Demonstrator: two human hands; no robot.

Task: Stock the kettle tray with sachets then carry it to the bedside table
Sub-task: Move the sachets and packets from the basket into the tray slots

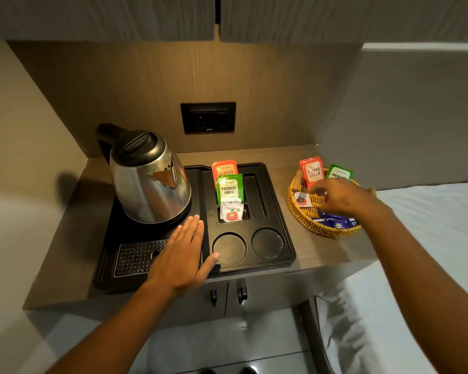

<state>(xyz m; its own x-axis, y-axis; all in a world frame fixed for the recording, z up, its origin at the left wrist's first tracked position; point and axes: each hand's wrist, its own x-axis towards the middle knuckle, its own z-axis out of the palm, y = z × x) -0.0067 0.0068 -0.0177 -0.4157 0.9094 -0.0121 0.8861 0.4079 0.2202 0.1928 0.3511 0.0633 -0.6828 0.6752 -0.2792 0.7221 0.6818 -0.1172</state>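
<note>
The black kettle tray (278, 211) sits on the wood-grain counter (308, 155) in front of me, with the steel kettle (149, 182) standing on its left half, above a perforated drip grille (135, 256). On the right half, a red Classic sachet (224, 168) stands upright in a rear slot, with a green Premium Green sachet (229, 188) just in front of it. Small white sachets with a red apple mark (231, 211) fill the little square slot below them. The long slot (256, 197) beside them and the two round cup wells (247, 245) hold nothing.

To the right of the tray, apart from it, is a round wicker basket (319, 228). In it stand a red Classic Assam sachet (312, 171) and a green sachet (339, 172). Another white apple-marked sachet (302, 199) leans at its left side and blue packets (335, 222) lie at the front. A black wall socket (208, 117) is set in the back panel. White bedding (430, 225) lies to the right.

My left hand (184, 252) lies flat and open on the tray, palm down, fingers together pointing toward the kettle's base, thumb at the rim of the near cup well. My right hand (338, 197) reaches into the basket, fingers curled down among the sachets; I cannot tell whether it grips one, as it is blurred.
</note>
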